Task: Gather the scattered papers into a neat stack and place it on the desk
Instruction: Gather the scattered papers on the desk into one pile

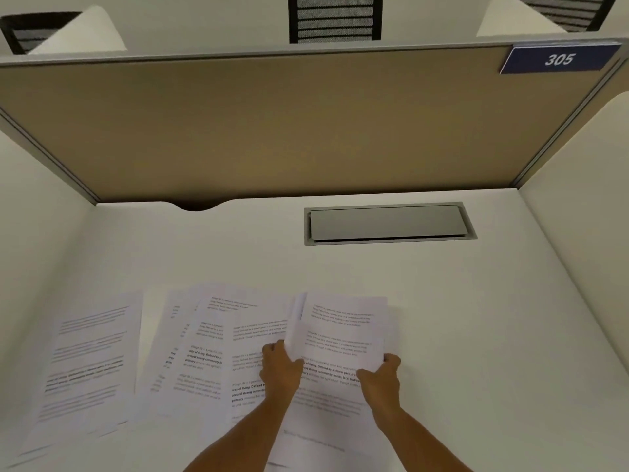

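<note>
Several printed white papers lie fanned over the near part of the white desk (476, 318). One sheet (343, 328) is lifted at its lower end: my left hand (280, 367) grips its left edge and my right hand (381, 374) grips its lower right corner. Under and left of it overlapping sheets (211, 342) spread out. A separate sheet (88, 362) lies at the far left. More paper (320, 413) sits between my forearms.
A grey cable hatch (388, 223) is set into the desk at the back right. A tan partition (272, 124) with a blue sign "305" (558, 59) closes the back; white side panels (578, 206) flank the desk. Chairs (335, 18) stand beyond.
</note>
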The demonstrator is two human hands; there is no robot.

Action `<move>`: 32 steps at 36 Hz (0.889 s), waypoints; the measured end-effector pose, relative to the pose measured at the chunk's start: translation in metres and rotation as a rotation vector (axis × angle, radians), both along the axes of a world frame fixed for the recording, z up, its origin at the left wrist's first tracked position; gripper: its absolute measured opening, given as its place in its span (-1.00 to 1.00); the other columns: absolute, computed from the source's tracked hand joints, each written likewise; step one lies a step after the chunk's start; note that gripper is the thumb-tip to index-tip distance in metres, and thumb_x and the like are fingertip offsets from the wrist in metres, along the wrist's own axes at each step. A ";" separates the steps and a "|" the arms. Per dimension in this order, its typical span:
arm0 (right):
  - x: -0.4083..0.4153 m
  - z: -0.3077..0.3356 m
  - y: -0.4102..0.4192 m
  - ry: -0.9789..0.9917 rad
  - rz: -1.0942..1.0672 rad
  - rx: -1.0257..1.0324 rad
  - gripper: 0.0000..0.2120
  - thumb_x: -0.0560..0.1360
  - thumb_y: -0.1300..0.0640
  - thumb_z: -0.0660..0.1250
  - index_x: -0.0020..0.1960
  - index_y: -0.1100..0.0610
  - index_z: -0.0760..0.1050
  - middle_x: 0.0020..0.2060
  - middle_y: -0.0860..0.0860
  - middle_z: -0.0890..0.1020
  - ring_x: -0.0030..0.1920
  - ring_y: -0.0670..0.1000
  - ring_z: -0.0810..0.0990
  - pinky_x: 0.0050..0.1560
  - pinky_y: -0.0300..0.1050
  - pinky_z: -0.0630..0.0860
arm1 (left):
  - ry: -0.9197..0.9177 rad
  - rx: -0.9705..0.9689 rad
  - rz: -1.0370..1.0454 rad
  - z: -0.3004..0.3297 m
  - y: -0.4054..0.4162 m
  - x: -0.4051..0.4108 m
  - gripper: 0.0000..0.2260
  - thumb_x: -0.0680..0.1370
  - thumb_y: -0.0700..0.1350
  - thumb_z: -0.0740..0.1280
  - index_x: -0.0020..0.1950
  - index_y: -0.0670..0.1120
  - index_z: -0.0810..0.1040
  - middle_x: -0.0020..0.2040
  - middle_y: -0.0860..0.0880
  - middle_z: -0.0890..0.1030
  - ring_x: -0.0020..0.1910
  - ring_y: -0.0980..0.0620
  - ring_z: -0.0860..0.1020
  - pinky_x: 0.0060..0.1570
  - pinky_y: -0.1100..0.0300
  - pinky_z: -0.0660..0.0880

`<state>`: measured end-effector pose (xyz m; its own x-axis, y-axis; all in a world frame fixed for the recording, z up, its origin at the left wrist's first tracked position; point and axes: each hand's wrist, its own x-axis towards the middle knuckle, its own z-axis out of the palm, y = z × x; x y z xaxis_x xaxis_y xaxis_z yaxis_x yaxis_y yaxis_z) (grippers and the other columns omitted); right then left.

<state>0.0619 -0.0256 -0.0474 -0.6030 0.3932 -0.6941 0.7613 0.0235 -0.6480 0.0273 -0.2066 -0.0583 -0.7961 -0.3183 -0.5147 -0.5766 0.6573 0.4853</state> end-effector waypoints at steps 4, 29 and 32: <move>0.001 -0.005 0.000 -0.047 -0.022 -0.056 -0.38 0.48 0.37 0.35 0.39 0.05 0.13 0.01 0.05 0.53 -0.15 -0.06 0.55 -0.31 -0.23 0.49 | 0.043 0.146 0.083 0.000 0.000 0.001 -0.45 0.47 -0.18 0.48 0.36 -0.12 0.27 0.21 -0.18 0.58 0.09 -0.15 0.61 0.08 -0.01 0.62; 0.026 0.018 0.026 0.133 -0.146 -0.160 -0.30 0.35 -0.18 0.54 0.36 0.12 0.41 0.14 0.06 0.63 0.03 0.03 0.62 0.04 -0.01 0.57 | 0.123 0.739 -0.038 0.060 -0.008 0.023 -0.62 0.50 -0.24 0.45 0.31 -0.17 0.54 0.17 -0.11 0.68 0.14 -0.09 0.66 0.22 -0.12 0.56; 0.032 0.024 0.034 0.156 -0.203 -0.252 -0.36 0.30 -0.13 0.58 0.28 0.08 0.47 0.01 0.02 0.67 -0.03 0.06 0.66 -0.11 -0.08 0.59 | 0.108 0.765 -0.055 0.069 -0.010 0.027 -0.60 0.48 -0.22 0.47 0.31 -0.18 0.53 0.20 -0.11 0.67 0.16 -0.09 0.65 0.24 -0.12 0.55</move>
